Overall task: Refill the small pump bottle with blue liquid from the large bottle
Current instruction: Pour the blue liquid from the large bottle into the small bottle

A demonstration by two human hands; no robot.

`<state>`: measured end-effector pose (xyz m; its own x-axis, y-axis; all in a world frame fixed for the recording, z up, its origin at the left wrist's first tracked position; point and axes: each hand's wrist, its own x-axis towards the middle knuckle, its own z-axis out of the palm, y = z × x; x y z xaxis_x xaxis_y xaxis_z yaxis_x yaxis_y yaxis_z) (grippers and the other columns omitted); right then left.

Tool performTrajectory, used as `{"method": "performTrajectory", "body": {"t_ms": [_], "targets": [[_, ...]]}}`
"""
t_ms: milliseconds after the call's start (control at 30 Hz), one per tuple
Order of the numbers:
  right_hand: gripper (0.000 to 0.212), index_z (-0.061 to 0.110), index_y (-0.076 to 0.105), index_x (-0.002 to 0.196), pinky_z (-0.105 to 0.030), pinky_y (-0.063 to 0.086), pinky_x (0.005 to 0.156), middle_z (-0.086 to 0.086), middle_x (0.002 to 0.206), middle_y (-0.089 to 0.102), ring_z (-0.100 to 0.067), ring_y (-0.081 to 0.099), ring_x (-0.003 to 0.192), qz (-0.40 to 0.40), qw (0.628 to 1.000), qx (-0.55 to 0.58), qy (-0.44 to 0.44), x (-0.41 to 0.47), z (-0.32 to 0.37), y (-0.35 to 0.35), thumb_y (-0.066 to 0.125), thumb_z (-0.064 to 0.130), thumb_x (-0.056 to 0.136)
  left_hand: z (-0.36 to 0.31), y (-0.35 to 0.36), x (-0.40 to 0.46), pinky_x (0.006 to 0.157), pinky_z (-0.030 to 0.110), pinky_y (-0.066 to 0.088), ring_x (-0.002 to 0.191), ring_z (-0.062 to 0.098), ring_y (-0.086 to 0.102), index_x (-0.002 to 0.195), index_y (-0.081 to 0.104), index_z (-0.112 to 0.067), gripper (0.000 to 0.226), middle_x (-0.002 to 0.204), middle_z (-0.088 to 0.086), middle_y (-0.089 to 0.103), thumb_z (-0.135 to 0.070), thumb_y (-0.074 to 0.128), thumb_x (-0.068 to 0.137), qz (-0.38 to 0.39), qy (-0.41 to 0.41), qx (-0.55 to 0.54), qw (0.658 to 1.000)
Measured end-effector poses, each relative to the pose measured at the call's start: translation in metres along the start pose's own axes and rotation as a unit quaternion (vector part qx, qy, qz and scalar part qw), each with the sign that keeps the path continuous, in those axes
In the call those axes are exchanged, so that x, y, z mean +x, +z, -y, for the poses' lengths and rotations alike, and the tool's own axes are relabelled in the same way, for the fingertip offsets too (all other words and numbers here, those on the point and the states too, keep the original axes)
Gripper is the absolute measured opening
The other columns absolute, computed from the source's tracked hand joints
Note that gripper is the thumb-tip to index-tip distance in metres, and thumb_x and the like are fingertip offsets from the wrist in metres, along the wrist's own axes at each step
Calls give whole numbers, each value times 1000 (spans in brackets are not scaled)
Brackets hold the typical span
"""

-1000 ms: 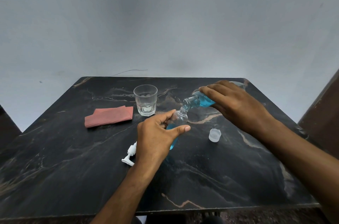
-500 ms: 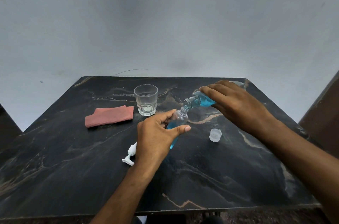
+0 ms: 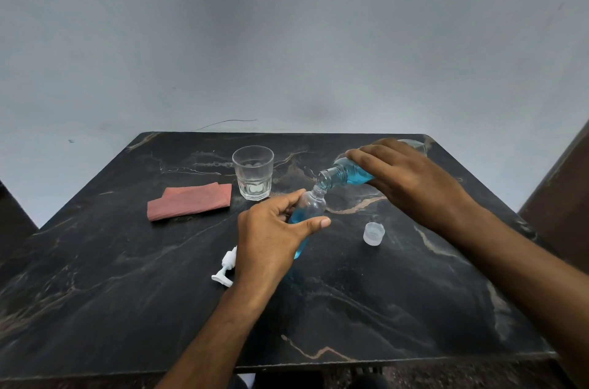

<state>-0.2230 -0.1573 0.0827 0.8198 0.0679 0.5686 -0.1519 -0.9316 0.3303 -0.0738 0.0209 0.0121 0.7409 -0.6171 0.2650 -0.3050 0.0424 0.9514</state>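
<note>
Head view: blue level in small clear pump bottle (image 3: pixel 307 213) has risen slightly over the last second; left hand (image 3: pixel 271 239) grip wraps it on dark marble counter (image 3: pixel 127 309). Right hand (image 3: pixel 411 178) grip holds tilted large clear bottle (image 3: pixel 342 173), mouths touching; pour continues.

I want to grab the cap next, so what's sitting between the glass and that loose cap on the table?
In the head view, the small pump bottle, held by the left hand, stands between the glass and the cap.
</note>
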Motion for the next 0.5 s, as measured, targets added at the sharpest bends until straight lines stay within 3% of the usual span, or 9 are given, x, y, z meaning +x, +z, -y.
{"method": "performTrajectory", "body": {"t_ms": [167,333,500], "targets": [[46,1,60,129,-46,52,78,-15,116,67,-35,62,100,-1,1000,3,1,0,-1,-1,74,3,86,5,1,3,87,30,63,92,-3,76,113,76,-28,64,105,-12,80,-27,98,54,-6,-6,-7,1000],[48,1,60,129,-46,52,78,-15,115,67,-35,62,100,-2,1000,-2,-2,1,0,-1,75,3,84,3,1,2,86,29,63,93,-5,75,115,75,-29,71,107,-14,79,-43,92,47,-4,-1,-7,1000],[49,2,59,130,-46,52,78,-15,116,67,-35,61,101,-2,1000,-6,-4,1,-1,-2,75,3,84,2,1,1,86,30,63,94,-5,75,114,75,-31,71,107,-15,78,-45,90,46,-4,-2,-6,1000]]}}
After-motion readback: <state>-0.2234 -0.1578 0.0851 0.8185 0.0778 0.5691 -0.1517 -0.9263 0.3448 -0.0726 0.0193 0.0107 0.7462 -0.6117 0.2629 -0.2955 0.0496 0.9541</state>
